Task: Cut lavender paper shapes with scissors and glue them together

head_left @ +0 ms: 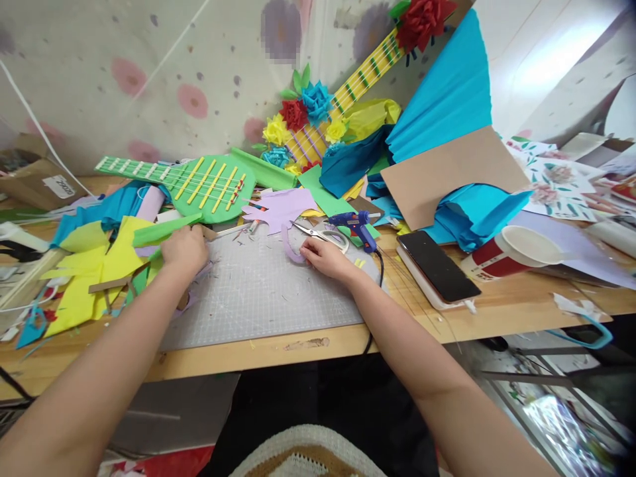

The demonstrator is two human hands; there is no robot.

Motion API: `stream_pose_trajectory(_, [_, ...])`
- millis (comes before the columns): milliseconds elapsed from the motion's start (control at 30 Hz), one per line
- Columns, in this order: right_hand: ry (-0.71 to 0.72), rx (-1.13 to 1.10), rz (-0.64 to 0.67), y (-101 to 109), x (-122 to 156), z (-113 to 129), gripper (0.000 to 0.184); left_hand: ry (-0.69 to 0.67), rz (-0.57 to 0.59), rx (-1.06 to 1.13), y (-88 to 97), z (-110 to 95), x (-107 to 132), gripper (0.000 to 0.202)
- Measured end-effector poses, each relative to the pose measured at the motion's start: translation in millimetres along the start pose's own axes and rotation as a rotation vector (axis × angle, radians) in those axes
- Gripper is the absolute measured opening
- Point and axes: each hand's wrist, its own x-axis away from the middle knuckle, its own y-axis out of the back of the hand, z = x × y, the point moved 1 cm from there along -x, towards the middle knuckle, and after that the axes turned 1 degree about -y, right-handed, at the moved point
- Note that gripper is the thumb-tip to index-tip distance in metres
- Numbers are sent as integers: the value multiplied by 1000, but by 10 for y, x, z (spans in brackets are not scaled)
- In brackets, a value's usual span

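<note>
My left hand [185, 248] is closed round a folded strip of green paper [163, 230] at the left edge of the grey cutting mat [258, 298]. My right hand [325, 257] rests on the mat with its fingers curled on a curved strip of purple paper [289, 248]. Scissors [322, 234] with pale handles lie just beyond that hand. A blue glue gun [355, 225] lies to their right, its black cord running off the table's front edge.
A green paper guitar [199, 182] lies behind the mat, and a yellow one with paper flowers [303, 116] leans on the wall. Blue crepe paper [447, 99], brown cardboard [447, 175], a phone [437, 265] and a red cup [501, 252] lie to the right. Yellow paper [94, 265] is at the left.
</note>
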Motion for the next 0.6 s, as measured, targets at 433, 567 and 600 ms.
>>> stream_pose_trajectory(433, [25, -4, -21, 7, 6, -17, 18, 121, 52, 100, 452, 99, -108, 37])
stream_pose_trajectory(567, [-9, -87, -52, -23, -4, -72, 16, 127, -23, 513, 491, 18, -82, 24])
stream_pose_trajectory(600, [-17, -129, -50, -34, -8, -85, 16, 122, -48, 696, 450, -42, -69, 21])
